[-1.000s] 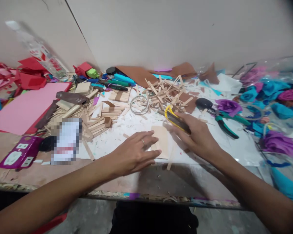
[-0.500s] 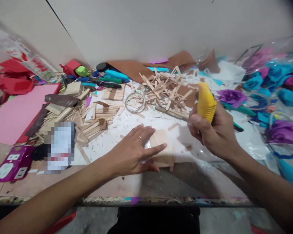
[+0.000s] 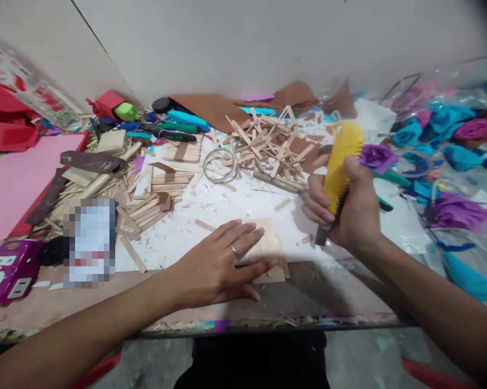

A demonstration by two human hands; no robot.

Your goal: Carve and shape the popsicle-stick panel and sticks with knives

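Note:
My left hand [image 3: 219, 265] lies flat, fingers spread, on a small panel of joined wooden sticks [image 3: 270, 246] near the table's front edge. My right hand [image 3: 346, 208] is closed round a yellow utility knife [image 3: 339, 165], held upright above the white sheet [image 3: 211, 208], its lower end pointing down toward the panel's right side. Loose stick offcuts lie around the panel.
A heap of wooden sticks [image 3: 268, 146] and a wire ring [image 3: 219, 165] lie behind. Stacked sticks [image 3: 162, 186], a pink sheet [image 3: 20, 178], a purple power strip [image 3: 8, 270] sit left. Green pliers [image 3: 385, 181] and paper flowers [image 3: 450, 146] crowd the right.
My right hand picked the yellow knife up off the table and raised it upright. My left hand stayed flat on the stick panel, shifting slightly.

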